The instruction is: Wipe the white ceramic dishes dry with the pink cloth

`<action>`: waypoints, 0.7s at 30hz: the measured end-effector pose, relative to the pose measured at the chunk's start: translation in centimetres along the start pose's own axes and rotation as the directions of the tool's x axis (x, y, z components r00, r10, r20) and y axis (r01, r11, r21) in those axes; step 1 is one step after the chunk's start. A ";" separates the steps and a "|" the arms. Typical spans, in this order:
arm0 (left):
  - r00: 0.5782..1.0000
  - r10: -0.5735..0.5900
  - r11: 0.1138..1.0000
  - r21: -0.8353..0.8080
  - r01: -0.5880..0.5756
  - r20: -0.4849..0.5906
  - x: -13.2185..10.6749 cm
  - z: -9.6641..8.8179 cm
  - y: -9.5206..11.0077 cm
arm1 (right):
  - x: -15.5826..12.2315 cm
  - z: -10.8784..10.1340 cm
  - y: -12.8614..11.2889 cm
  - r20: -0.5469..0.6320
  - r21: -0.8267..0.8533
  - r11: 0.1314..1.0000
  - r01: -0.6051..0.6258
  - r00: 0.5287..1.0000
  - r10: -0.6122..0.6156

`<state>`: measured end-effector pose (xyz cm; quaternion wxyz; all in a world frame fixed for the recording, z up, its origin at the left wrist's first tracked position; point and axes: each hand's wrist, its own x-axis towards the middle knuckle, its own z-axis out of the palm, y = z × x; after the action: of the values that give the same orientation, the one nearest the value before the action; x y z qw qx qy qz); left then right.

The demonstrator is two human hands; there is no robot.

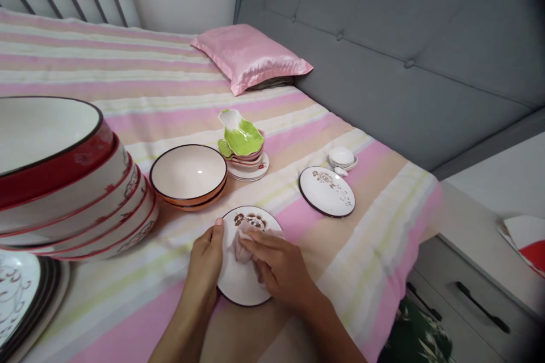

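Note:
A round white plate (pixel 238 292) with a dark rim and a brown flower pattern is above the striped bed cover. Gripping its left edge is my left hand (pixel 206 264), the thumb on the upper face and the other fingers mostly out of sight. My right hand (pixel 276 264) presses a crumpled pale cloth (pixel 243 247) against the plate's middle, fingers closed over it. Part of the flower pattern is covered by the cloth and fingers. A similar plate (pixel 327 191) lies on the bed to the right.
Large red-and-white bowls (pixel 80 193) are stacked at left, above dark-rimmed plates (pixel 19 289). Nearby stand orange-sided bowls (pixel 189 173), leaf-shaped green dishes (pixel 242 136) on saucers (pixel 251 173), and small white dishes (pixel 342 156). A pink pillow (pixel 255 57) lies by the grey headboard (pixel 383 28); a nightstand (pixel 477 227) is right.

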<state>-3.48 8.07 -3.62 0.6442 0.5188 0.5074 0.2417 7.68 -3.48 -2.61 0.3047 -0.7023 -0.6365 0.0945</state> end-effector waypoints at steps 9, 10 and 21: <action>0.999 -0.017 0.999 -0.047 0.019 0.044 -0.4 0.2 0.3 | -3.6 -1.5 -0.3 0.047 0.049 0.998 -0.032 0.998 0.030; 0.999 -0.027 0.998 -0.056 0.029 0.045 -0.5 0.3 0.4 | -4.1 -1.7 0.0 0.029 0.007 1.000 -0.026 0.999 0.026; 0.995 -0.092 0.991 -0.099 0.095 0.036 -0.8 0.4 1.0 | -4.8 -2.9 1.9 -0.340 -0.069 0.953 -0.296 0.905 0.256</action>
<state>-3.20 7.59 -2.44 0.6881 0.4652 0.5080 0.2283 9.93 -8.97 -2.56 0.3471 -0.8081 -0.4756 -0.0191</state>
